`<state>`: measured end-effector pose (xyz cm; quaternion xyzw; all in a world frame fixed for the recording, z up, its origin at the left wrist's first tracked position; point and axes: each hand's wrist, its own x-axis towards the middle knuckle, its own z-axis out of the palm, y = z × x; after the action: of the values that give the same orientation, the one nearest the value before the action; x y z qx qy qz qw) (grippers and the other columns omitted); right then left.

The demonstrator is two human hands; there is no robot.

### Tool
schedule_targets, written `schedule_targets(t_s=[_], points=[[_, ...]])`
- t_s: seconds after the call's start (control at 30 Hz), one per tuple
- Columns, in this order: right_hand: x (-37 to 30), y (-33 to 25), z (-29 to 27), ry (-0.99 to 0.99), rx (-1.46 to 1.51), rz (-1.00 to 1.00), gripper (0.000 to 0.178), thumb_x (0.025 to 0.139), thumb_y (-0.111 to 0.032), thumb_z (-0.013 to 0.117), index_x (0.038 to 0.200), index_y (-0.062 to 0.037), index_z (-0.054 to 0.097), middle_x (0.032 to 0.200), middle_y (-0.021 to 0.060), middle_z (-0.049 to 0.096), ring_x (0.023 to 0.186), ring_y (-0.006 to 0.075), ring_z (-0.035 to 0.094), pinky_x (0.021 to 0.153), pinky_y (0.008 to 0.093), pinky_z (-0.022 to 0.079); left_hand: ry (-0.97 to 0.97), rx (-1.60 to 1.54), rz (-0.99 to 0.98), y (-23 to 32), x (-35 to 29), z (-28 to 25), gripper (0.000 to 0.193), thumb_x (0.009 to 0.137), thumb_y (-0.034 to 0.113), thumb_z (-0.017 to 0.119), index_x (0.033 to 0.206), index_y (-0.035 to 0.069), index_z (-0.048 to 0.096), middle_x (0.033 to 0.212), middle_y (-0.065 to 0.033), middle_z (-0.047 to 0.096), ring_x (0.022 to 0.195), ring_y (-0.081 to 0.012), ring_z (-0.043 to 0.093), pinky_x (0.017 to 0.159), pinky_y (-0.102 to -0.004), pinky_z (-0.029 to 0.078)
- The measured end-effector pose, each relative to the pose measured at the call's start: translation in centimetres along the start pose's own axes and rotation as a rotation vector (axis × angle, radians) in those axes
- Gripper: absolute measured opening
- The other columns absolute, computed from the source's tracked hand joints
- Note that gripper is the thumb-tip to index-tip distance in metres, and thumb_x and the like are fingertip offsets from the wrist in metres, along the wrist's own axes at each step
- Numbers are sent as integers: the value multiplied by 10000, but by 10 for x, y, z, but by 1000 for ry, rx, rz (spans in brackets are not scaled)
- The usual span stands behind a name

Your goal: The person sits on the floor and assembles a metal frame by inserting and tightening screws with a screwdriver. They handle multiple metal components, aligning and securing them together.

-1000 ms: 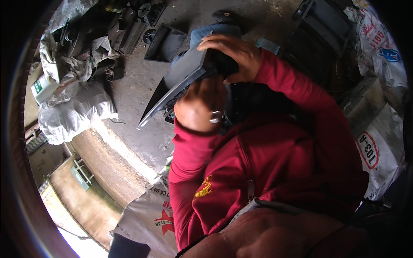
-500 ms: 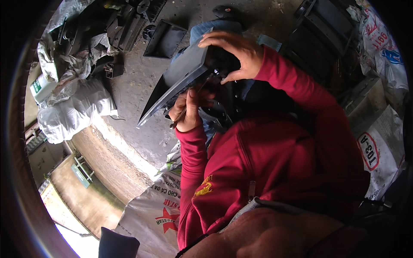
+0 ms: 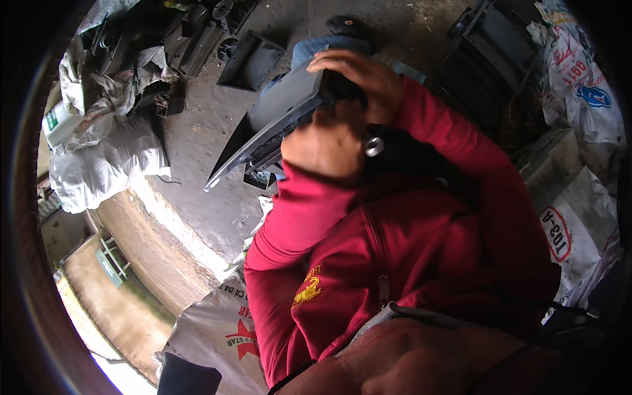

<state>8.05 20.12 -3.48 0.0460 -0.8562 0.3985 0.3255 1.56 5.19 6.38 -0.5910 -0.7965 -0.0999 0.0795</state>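
Grey panel lies just ahead and to the left of the left hand, tilted; its long near edge runs slantwise, from beside the right hand down past the left hand's outer side to a free end; I judge this slant to be the relation that counts most, with the right hand at the upper end and the left hand close against the near side. The right hand grips that upper end, fingers hooked over the edge, thumb hidden from me; the left hand is blurred, its fingers out of my sight, so I cannot tell whether it is open, closed or holding anything.

From my end the face looks flat and matte, darkening to black toward the free end; light catches the near edge, and dark fittings beneath it are too shadowed to make out.

Farther out, a small dark box with shiny bits inside shows just left of the left wrist, below the edge; beyond the panel from that hand, a dark tray-shaped part lies on the concrete floor; well to the hand's left sits a white wrapped bundle; well to the right of the right hand stands a dark frame.
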Motion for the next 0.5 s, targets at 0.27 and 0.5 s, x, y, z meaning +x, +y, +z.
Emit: schedule_targets(t_s=[0.27, 0.5], points=[[-5, -4, -1, -31, 44, 62, 947, 526, -93, 899, 1372, -113, 472, 1386, 126, 501, 1319, 331, 472, 1111, 434, 398, 75, -1429, -675, -44, -63, 45, 440, 1020, 326, 502, 983, -72, 685, 881, -152, 728, 689, -202, 714, 539, -277, 557], [0, -5, -6, -25, 14, 42, 949, 553, -148, 895, 1393, -142, 452, 1373, 134, 497, 1301, 342, 476, 1103, 444, 403, 124, -645, -272, -38, -42, 18, 90, 896, 120, 680, 890, 31, 674, 765, -103, 703, 567, -223, 679, 496, -313, 505]])
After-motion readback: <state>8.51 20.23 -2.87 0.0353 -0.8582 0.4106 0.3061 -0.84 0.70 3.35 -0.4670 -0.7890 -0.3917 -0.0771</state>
